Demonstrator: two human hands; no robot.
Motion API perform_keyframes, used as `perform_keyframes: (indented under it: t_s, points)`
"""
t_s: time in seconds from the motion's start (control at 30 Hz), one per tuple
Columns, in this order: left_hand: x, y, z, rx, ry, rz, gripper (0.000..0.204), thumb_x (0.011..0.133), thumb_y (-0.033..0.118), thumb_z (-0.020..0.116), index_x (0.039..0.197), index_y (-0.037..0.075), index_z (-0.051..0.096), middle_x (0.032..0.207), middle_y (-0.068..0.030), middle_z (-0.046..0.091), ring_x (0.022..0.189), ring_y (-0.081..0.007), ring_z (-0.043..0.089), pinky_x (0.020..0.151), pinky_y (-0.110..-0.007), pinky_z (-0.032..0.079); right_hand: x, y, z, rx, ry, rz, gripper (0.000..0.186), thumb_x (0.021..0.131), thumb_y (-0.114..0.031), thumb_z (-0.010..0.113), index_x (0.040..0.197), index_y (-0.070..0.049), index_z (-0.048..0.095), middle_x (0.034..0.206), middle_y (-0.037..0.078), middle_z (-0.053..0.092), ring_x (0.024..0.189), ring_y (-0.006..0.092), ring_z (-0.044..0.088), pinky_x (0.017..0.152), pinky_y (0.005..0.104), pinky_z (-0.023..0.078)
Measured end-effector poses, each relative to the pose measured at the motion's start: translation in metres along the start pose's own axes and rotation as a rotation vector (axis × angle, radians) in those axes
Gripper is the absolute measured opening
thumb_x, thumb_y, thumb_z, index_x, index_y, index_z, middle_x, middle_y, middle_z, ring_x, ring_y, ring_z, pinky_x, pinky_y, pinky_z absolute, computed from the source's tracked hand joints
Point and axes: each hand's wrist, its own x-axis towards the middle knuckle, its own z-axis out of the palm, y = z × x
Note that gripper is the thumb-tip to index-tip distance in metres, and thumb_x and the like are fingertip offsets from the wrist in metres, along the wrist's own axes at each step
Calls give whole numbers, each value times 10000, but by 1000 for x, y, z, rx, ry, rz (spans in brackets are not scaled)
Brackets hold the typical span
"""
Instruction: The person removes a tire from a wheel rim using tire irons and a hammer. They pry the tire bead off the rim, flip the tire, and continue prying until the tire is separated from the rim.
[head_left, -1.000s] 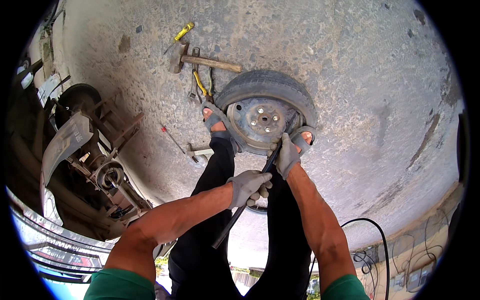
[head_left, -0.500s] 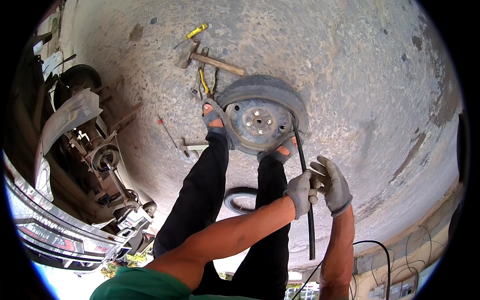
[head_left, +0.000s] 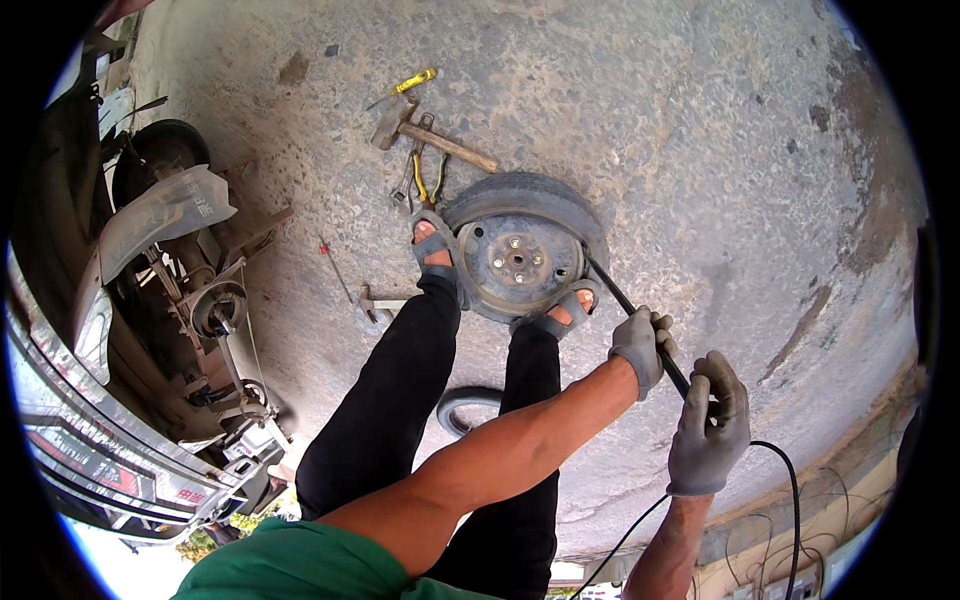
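A long black pry bar [head_left: 623, 298] slants from the right edge of the wheel rim up toward me. My left hand [head_left: 640, 347], in a grey glove, is wrapped around its middle. Higher up the bar, my right hand [head_left: 708, 425], also gloved, has its fingers curled at the near end and hides the tip. The bar's far end sits between the tire [head_left: 530, 192] and the steel rim [head_left: 510, 283], its point out of sight. The wheel lies flat on the ground, and my sandaled feet [head_left: 570, 308] press on its near side.
Beyond the wheel lie a wooden-handled hammer [head_left: 450, 145], yellow-handled pliers [head_left: 420, 185] and a yellow screwdriver [head_left: 408, 84]. Another hammer [head_left: 380, 303] and a red-handled screwdriver [head_left: 337, 270] are left of my leg. A loose ring [head_left: 455, 405] lies near my legs; a partly dismantled vehicle [head_left: 160, 300] stands left.
The bar's near end has swung to the right. My left hand moved right with it, and my right hand went right and nearer, curling at the bar's end.
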Motion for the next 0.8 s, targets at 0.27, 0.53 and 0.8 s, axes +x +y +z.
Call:
perform_keyframes:
  t_s: [0.27, 0.53, 0.8]
  points:
    - [-48, 21, 4, 203, -41, 44, 292, 1041, 410, 441, 985, 127, 484, 820, -91, 652, 540, -165, 541, 509, -377, 489, -34, -64, -10, -186, -158, -455, 412, 925, -122, 598, 1311, 10, 541, 1261, 202, 586, 1081, 267, 652, 845, 354, 564]
    - [-72, 11, -7, 609, -92, 45, 472, 1015, 486, 457, 1190, 48, 429, 839, -133, 682, 542, -192, 610, 509, -377, 517, -133, -45, -109, 634, -510, 396, 309, 961, -185, 580, 1214, -11, 611, 1118, 192, 668, 999, 307, 668, 799, 395, 570]
    - [-46, -15, -25, 914, -74, 64, 629, 958, 531, 534, 1178, -48, 424, 794, -162, 638, 476, -212, 619, 380, -363, 475, -149, 9, -107, 443, -170, 779, 384, 1015, -297, 542, 1283, -23, 566, 1055, 111, 711, 884, 198, 703, 743, 296, 560]
